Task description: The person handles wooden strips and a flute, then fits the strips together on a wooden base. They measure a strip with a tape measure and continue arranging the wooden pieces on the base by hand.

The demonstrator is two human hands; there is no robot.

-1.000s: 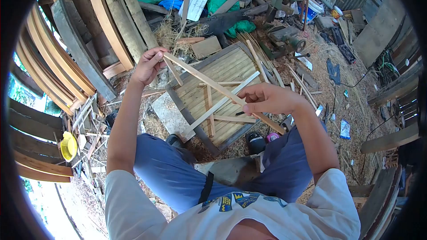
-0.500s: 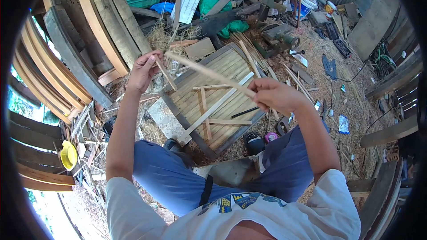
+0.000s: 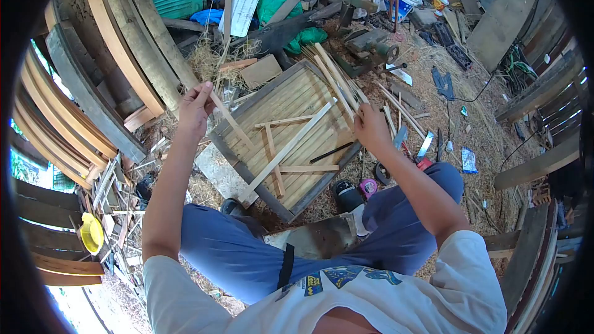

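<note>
My left hand (image 3: 197,110) is closed on one end of a short wooden strip (image 3: 232,120), which slants down over the slatted wooden panel (image 3: 297,104). At the panel's right edge, my right hand (image 3: 373,128) is closed around the near end of a longer wooden strip (image 3: 334,83) pointing away from me. Another strip lies close beside that one. On the panel rest a long pale strip (image 3: 291,147), a few shorter strips (image 3: 309,169) and a thin black stick-like object (image 3: 331,152). My right fingertips are partly hidden.
A pink tape measure (image 3: 368,187) lies by my right foot. Farther right are a blade-like tool (image 3: 425,144) and a foil packet (image 3: 468,161). A metal vise-like machine (image 3: 374,52) stands beyond the panel. Planks (image 3: 124,43) lean at left, above a yellow basin (image 3: 92,234).
My right hand has moved the long strip from across my front to the panel's right side, pointing away. The left hand still holds the short strip. The view has shifted slightly.
</note>
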